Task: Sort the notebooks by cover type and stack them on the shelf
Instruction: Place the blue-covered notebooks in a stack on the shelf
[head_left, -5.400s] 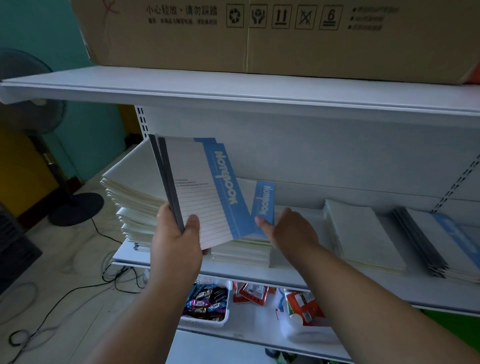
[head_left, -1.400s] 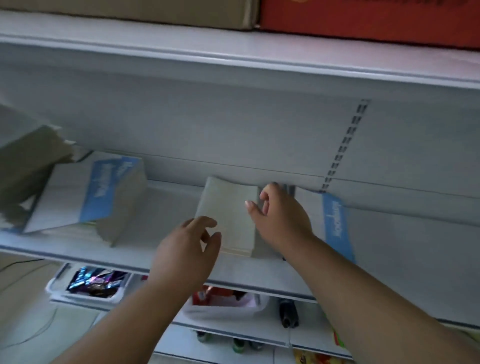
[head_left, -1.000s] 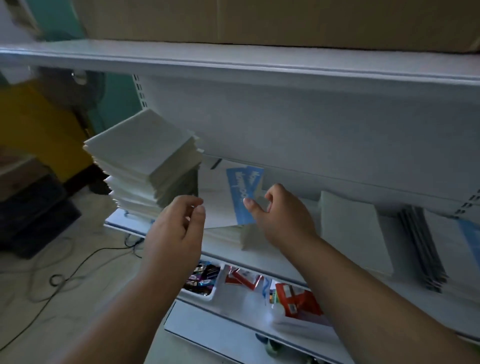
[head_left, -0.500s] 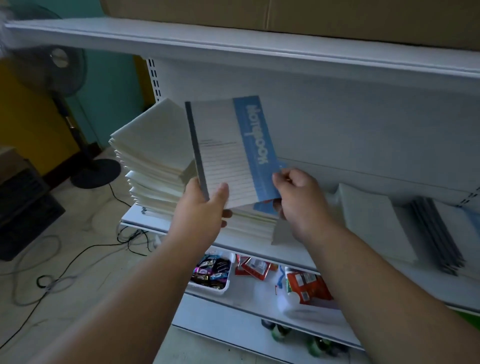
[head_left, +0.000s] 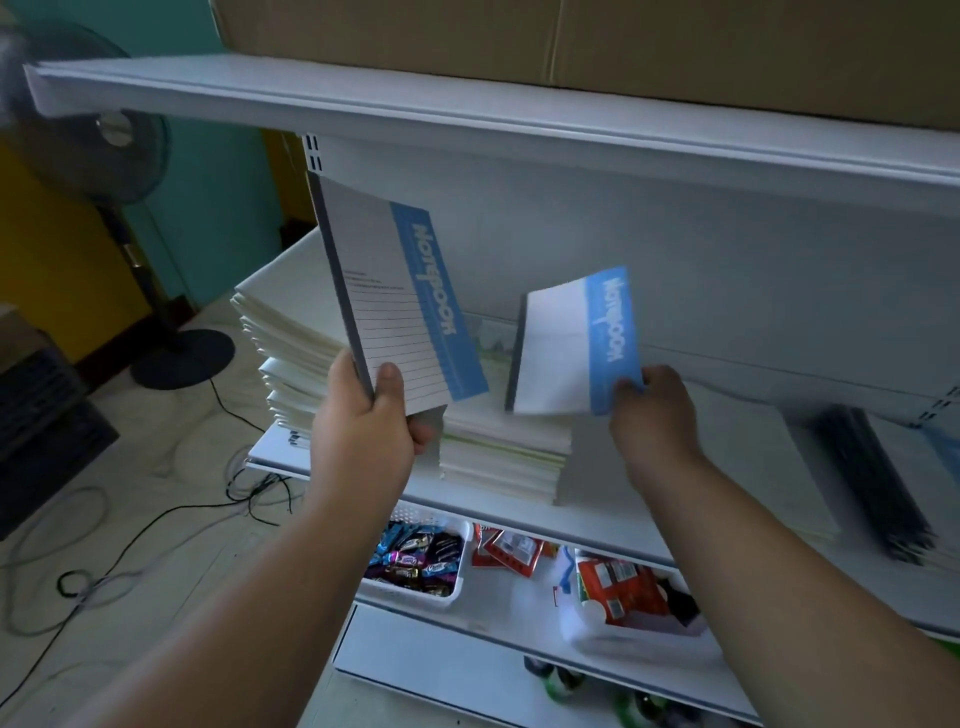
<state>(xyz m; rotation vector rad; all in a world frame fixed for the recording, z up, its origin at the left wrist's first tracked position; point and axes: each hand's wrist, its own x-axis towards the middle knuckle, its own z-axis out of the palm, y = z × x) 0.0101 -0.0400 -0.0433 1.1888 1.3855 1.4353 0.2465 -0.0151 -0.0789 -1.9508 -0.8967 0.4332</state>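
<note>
Both hands are gripping now: the left hand (head_left: 363, 431) clamps the lower corner of a blue-banded notebook (head_left: 400, 296), thumb on the ruled front, fingers curled behind, and holds it upright and tilted. The right hand (head_left: 652, 410) pinches a second blue-banded notebook (head_left: 571, 348) by its blue edge, lifted clear above the middle stack (head_left: 501, 452).

And that's the change! Half a second ago there was one notebook between two hands, the right steadying its lower corner. Now the right has let go of that one and come up with a copy of its own off the middle stack. Two matching covers in hand, so I'd judge the blue-banded ones are being pulled out of a mixed pile and gathered.

Relative to each grip, the left notebook rises up and away from the hand, most of it above the fingers, in front of the tall plain-cover stack (head_left: 291, 338). The right notebook fans leftward from the pinch, its dark spine the far edge, hanging free over the stack below, not touching it.

Further back along the shelf (head_left: 597, 525), a plain-cover pile (head_left: 769, 457) lies to the right, blurred, and beyond it a dark-spined pile (head_left: 883, 499) showing a blue band. That one looks the likely home for both.
</note>
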